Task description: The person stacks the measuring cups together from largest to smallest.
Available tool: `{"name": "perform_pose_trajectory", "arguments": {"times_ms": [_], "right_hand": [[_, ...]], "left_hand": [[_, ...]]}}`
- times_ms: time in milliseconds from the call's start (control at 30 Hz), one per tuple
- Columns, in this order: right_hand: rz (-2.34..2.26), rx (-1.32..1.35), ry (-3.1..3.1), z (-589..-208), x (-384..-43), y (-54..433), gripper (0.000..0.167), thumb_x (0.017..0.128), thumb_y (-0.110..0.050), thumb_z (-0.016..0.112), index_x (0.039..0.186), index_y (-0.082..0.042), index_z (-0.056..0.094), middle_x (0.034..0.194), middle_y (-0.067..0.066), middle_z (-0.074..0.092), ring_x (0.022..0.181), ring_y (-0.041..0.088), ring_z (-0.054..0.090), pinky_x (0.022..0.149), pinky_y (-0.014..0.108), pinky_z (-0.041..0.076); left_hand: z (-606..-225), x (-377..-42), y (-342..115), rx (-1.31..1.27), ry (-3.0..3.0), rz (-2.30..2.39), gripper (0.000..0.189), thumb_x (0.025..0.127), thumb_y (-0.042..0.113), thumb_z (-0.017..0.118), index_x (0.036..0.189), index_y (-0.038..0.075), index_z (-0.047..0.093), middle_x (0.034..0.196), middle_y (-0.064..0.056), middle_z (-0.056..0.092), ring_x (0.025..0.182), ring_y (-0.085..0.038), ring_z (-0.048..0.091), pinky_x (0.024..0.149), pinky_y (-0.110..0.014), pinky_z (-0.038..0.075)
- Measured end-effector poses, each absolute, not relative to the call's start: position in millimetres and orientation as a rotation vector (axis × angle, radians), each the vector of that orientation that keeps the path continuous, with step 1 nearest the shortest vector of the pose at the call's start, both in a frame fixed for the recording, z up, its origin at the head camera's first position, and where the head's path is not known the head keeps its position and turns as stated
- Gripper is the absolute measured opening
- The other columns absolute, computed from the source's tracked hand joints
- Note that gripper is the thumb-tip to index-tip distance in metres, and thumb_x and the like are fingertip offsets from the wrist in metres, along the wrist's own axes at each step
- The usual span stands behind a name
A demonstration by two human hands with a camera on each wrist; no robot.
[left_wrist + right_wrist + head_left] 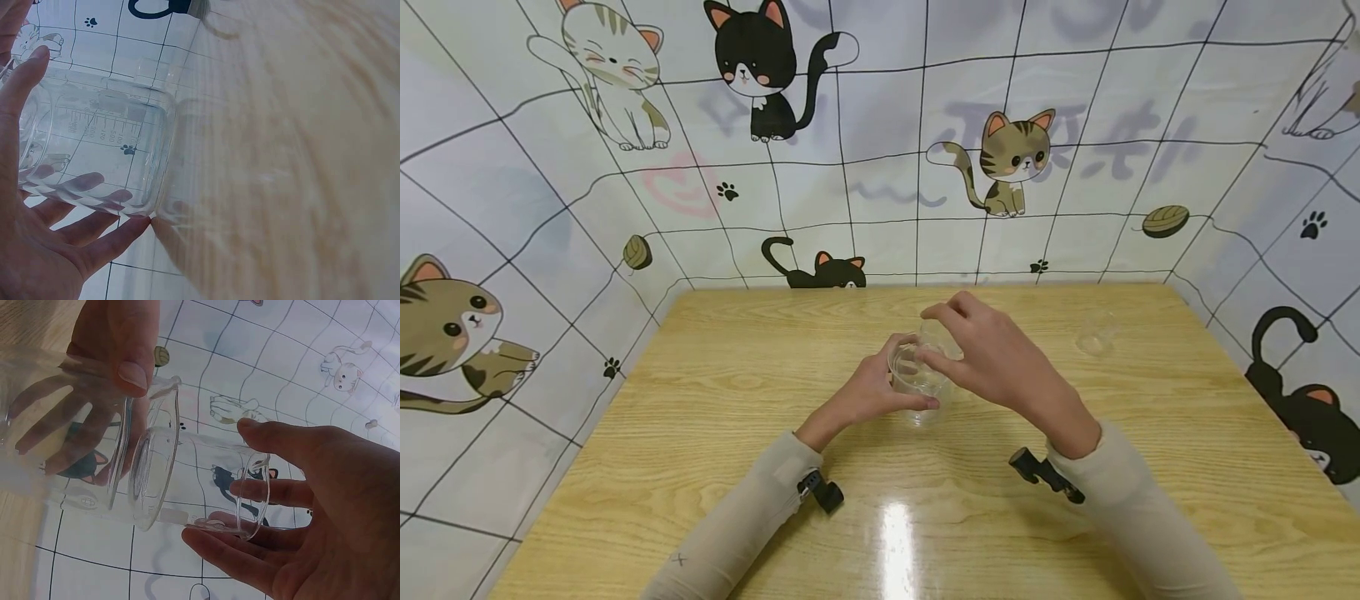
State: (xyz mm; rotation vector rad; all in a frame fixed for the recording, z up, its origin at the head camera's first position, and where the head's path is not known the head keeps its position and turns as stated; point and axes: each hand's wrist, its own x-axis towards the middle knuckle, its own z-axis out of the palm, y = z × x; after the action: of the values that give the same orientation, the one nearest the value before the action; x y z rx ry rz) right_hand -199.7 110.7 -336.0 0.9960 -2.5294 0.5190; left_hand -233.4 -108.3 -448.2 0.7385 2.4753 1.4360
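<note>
My left hand [876, 387] grips a large clear glass beaker [106, 147] that stands upright on the table, thumb on the near side and fingers round the far side. Printed volume marks show on its wall in the left wrist view. With thumb and fingers near its rim, my right hand [996, 354] holds a smaller clear beaker [200, 465]. The smaller one is upright, its base right at the large beaker's mouth and overlapping the spouted rim in the right wrist view.
Another clear glass vessel [1097, 336], faint against the wood, stands toward the back right of the table [737, 358]. A cloth with printed cats and grid lines [880, 183] borders the table's back and sides.
</note>
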Motion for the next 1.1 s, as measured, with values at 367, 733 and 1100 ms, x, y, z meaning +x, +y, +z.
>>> {"name": "perform_pose_trajectory", "arguments": {"times_ms": [367,733,1100], "right_hand": [[0.508,0.993,-2.562,-337.2,-199.4,107.6,0.048,0.094,-0.04,0.077,0.127,-0.007,0.067,0.113,0.012,0.065,0.074,0.019,0.061,0.067,0.033,0.054],[0.5,0.999,-2.56,-338.0,-198.9,107.1,0.048,0.092,-0.04,0.078,0.124,-0.006,0.067,0.11,0.012,0.066,0.07,0.018,0.058,0.064,0.032,0.052],[0.52,0.985,-2.587,-338.1,-198.4,107.6,0.045,0.09,-0.042,0.079,0.116,-0.007,0.067,0.107,0.013,0.066,0.071,0.017,0.061,0.064,0.031,0.053]], "left_hand": [[-448.4,-233.5,-108.2,0.713,2.511,1.408,0.095,0.077,0.056,0.088,0.153,0.039,0.034,0.133,0.003,0.065,0.112,-0.015,0.066,0.089,-0.039,0.055],[-448.0,-233.1,-107.3,0.707,2.54,1.393,0.094,0.076,0.055,0.089,0.152,0.04,0.034,0.132,0.006,0.064,0.109,-0.014,0.064,0.091,-0.04,0.053],[-445.5,-232.1,-106.8,0.714,2.536,1.39,0.094,0.077,0.055,0.088,0.152,0.038,0.034,0.134,0.006,0.064,0.111,-0.014,0.063,0.092,-0.039,0.052]]}}
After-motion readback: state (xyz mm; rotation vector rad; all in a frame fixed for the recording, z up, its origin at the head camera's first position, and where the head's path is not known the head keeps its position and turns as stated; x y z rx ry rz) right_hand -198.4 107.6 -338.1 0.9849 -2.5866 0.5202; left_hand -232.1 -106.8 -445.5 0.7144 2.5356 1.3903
